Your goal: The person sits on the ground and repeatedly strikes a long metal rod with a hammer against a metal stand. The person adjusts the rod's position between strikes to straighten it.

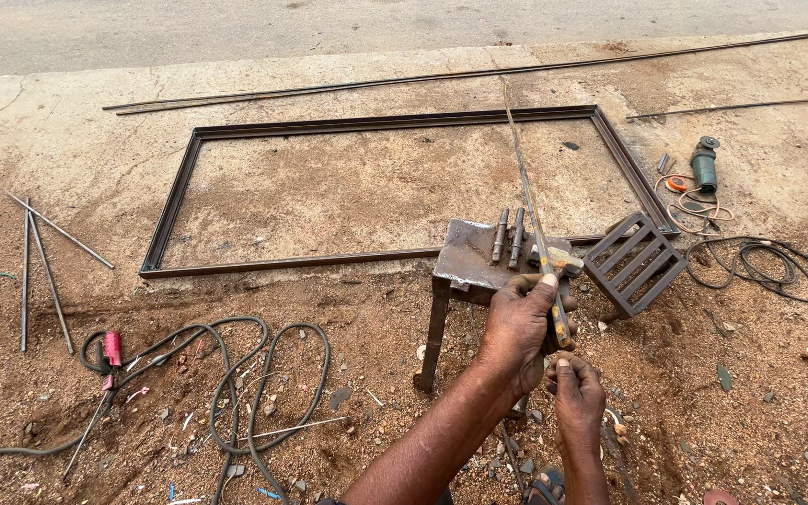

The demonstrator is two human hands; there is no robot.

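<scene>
Sandy ground [348, 309], concrete slab [357, 187]; both hands' grip [516, 327] grasping a thin rod [530, 201].

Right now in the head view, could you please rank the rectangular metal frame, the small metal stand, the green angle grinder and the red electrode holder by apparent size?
1. Rectangular metal frame
2. Small metal stand, though it sits nearer the camera
3. Green angle grinder
4. Red electrode holder; looks close to the grinder, so that order is unsure.
</scene>
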